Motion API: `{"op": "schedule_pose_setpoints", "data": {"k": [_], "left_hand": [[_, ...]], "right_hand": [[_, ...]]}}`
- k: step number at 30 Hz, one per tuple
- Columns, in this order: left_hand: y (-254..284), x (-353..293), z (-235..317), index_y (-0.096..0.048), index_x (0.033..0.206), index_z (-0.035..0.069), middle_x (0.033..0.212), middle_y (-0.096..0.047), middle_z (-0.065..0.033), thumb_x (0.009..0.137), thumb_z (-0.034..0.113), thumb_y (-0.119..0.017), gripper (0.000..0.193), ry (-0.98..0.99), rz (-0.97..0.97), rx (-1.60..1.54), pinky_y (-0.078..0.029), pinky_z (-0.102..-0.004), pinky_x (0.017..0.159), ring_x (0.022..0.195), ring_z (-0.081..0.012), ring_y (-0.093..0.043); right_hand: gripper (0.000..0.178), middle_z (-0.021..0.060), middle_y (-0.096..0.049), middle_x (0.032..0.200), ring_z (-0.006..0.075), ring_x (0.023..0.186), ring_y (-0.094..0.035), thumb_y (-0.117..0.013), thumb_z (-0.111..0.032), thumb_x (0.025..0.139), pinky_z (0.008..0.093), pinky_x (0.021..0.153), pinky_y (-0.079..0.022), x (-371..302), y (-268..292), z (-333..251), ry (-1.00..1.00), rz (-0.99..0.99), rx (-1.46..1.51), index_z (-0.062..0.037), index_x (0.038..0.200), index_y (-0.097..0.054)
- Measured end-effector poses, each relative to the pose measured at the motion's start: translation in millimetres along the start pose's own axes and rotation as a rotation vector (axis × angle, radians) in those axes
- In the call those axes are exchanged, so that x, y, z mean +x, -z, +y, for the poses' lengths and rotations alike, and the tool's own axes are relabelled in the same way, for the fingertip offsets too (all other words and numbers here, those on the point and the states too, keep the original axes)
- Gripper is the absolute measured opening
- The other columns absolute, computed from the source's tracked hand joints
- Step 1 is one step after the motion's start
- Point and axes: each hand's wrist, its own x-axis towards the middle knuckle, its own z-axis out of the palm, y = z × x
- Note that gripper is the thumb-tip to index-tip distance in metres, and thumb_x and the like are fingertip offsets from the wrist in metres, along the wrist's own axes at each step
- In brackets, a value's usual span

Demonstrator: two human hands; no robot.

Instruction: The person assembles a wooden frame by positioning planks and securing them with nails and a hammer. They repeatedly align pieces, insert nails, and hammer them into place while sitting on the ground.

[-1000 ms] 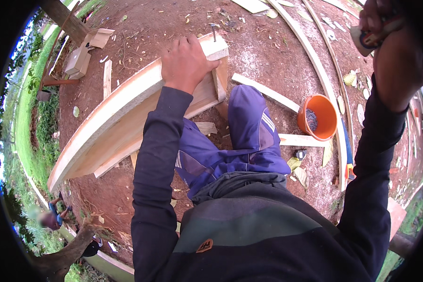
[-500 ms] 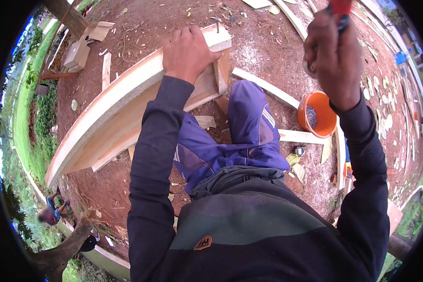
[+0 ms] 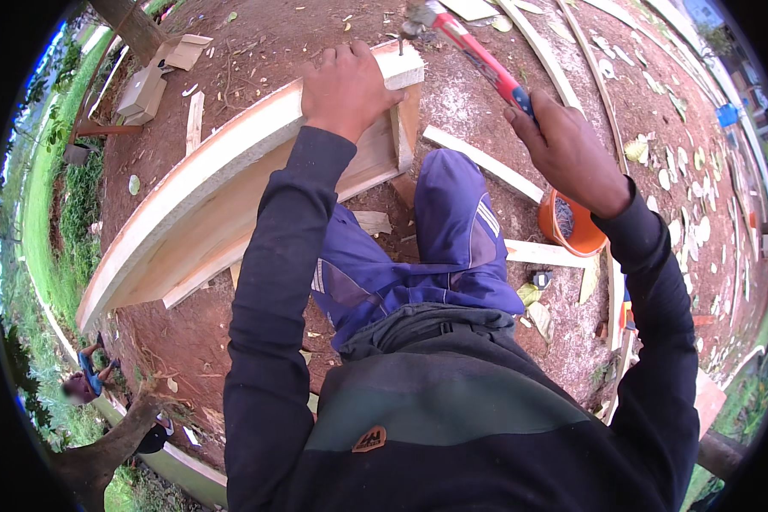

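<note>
A long wooden frame [image 3: 145,247] of pale boards stands on edge at my left. My left hand [image 3: 343,92] clasps its top board near the far right end, fingers curled over the edge. Just beyond that hand, a nail [image 3: 401,47] stands upright in the board's end. My right hand [image 3: 572,149] is wrapped round the end of a hammer [image 3: 478,55] with a red and blue handle. The hammer's blurred head is at the nail's top; whether they touch I cannot tell.
An orange bucket [image 3: 584,229] with what look like nails inside stands right of my knee. Loose boards [image 3: 486,164] and a tape measure [image 3: 541,278] lie on the red soil. Cardboard boxes [image 3: 142,96] sit at far left; a person [image 3: 91,375] is at lower left.
The hammer has swung down and leftward from high on the right to the nail. My right hand has dropped with it, while my left hand keeps its place on the board.
</note>
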Motion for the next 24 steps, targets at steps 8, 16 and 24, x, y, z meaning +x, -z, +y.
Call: {"op": "schedule_pose_setpoints", "data": {"k": [8, 16, 24], "left_hand": [[16, 9, -31, -0.059, 0.123, -0.006, 0.118, -0.069, -0.026, 0.069, 0.055, -0.09, 0.088, -0.114, -0.127, -0.19, -0.052, -0.0509, 0.099, 0.12, -0.0427, -0.064], [6, 6, -46, -0.063, 0.109, -0.005, 0.104, -0.073, -0.0263, 0.075, 0.032, -0.082, 0.055, -0.028, -0.157, -0.115, -0.057, -0.0495, 0.09, 0.102, -0.0428, -0.071], [8, 11, -46, -0.064, 0.106, -0.005, 0.103, -0.074, -0.0277, 0.073, 0.029, -0.08, 0.05, -0.025, -0.177, -0.13, -0.058, -0.0494, 0.089, 0.101, -0.0421, -0.072]], "right_hand": [[0.027, 0.0019, -0.054, 0.07, 0.0137, 0.057, -0.051, -0.053, -0.027, 0.111, 0.0294, 0.054, -0.041, 11, 124, 7, 0.204, 0.784, 0.548, -0.0026, 0.103, -0.059], [0.032, 0.0216, -0.058, 0.068, 0.0409, 0.06, -0.059, -0.059, -0.027, 0.106, 0.0461, 0.058, -0.046, 8, -1, 2, 0.137, 0.21, 0.059, 0.0014, 0.092, -0.056], [0.026, 0.0032, -0.057, 0.07, 0.0106, 0.054, -0.053, -0.053, -0.029, 0.109, 0.028, 0.046, -0.038, 9, 99, -7, 0.414, 0.682, 0.35, -0.0051, 0.1, -0.059]]}}
